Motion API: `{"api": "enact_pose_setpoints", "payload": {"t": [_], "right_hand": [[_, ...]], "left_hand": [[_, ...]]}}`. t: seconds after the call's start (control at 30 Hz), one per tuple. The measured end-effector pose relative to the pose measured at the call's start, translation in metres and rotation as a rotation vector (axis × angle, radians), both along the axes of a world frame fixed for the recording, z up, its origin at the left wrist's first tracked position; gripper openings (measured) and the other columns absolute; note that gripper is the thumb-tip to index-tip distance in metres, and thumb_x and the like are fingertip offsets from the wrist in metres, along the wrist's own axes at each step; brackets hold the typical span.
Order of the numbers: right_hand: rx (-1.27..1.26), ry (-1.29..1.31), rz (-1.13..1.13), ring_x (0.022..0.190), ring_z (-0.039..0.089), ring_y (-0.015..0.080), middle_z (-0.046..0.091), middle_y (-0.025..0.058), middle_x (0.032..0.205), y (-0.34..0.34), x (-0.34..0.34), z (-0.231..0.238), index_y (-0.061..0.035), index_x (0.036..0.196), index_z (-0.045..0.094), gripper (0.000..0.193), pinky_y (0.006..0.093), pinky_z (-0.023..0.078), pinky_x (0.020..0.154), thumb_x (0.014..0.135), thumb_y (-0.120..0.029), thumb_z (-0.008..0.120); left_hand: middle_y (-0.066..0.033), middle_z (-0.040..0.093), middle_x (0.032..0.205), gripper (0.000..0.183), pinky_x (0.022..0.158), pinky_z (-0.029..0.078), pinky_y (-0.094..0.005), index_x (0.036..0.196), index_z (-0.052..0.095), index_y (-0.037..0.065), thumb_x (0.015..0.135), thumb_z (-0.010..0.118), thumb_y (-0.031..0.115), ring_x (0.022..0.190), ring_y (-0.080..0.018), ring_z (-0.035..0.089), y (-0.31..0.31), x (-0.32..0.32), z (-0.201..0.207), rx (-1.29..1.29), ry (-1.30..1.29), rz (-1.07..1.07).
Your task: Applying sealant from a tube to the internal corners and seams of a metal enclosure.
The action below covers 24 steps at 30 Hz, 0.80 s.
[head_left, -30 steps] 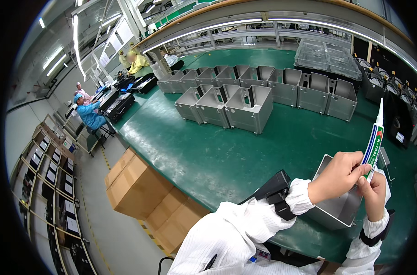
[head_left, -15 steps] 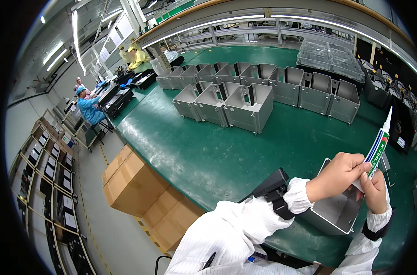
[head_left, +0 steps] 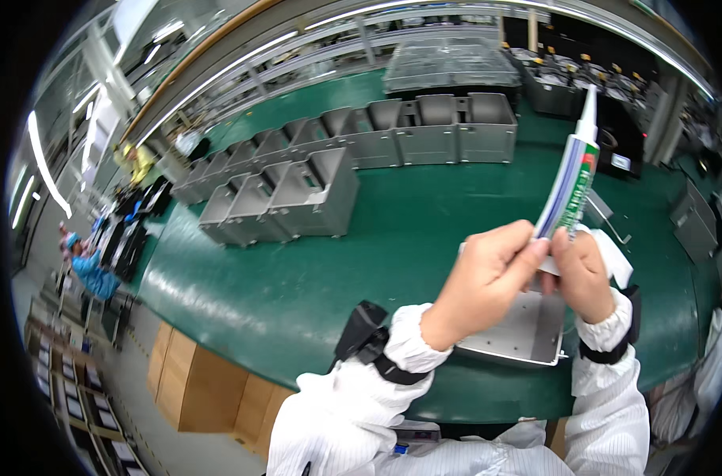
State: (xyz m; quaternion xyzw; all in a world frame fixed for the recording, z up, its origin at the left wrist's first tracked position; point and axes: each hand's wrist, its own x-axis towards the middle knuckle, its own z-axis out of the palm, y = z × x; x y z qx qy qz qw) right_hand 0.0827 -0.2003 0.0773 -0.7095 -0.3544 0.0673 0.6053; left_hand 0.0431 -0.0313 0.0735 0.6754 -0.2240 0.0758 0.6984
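Both my hands grip the lower end of a sealant tube (head_left: 566, 190), white with blue and green stripes and a long white nozzle pointing up. My left hand (head_left: 488, 274) pinches the tube's end from the left, thumb against it. My right hand (head_left: 585, 274) closes on it from the right, its thumb meeting the left one. Below the hands an open grey metal box (head_left: 528, 329) lies on the green table (head_left: 409, 270); the hands hide its far part. Beside my right hand a white sheet-like piece (head_left: 613, 258) sticks out.
Two rows of grey metal boxes (head_left: 317, 194) stand across the table. A clear plastic tray stack (head_left: 452, 63) is at the back. Another grey box (head_left: 694, 220) stands at the right. Cardboard boxes (head_left: 202, 389) sit beyond the left edge; a person in blue (head_left: 95, 274) works farther off.
My view has turned to the right, so the boxes appear farther left. Both hands still hold the tube, now nearer the middle of the view.
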Motion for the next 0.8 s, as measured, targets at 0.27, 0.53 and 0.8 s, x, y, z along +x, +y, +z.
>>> {"api": "enact_pose_setpoints", "payload": {"t": [0.27,0.53,0.8], "right_hand": [[0.353,0.076,-0.209,0.054,0.042,0.0060,0.052,-0.0013,0.063,0.008,0.004,0.006,-0.0054,0.073,0.057,0.064,0.0222,0.034,0.052,0.103,-0.054,0.029],[0.392,0.077,-0.125,0.064,0.041,0.0028,0.047,-0.0063,0.066,0.018,0.008,-0.006,-0.0038,0.077,0.058,0.051,0.0239,0.036,0.053,0.104,-0.043,0.041],[0.826,0.258,0.081,0.063,0.058,0.0123,0.060,0.0064,0.069,0.046,0.003,0.005,-0.0044,0.085,0.055,0.053,0.0248,0.048,0.062,0.093,-0.056,0.055]], "left_hand": [[-0.0044,0.055,0.062,0.026,0.048,0.038,-0.0250,0.074,0.057,-0.002,0.095,0.058,0.013,0.053,-0.0095,0.052,-0.002,-0.008,0.001,0.080,-0.067,0.101],[-0.0042,0.063,0.069,0.015,0.059,0.043,-0.0231,0.082,0.063,-0.004,0.089,0.065,0.010,0.064,-0.0078,0.056,-0.007,-0.016,0.007,0.244,0.074,0.108],[-0.0043,0.062,0.073,0.018,0.059,0.040,-0.0210,0.085,0.065,-0.006,0.092,0.065,0.011,0.065,-0.0088,0.053,-0.012,-0.028,0.012,0.101,0.178,0.081]]}}
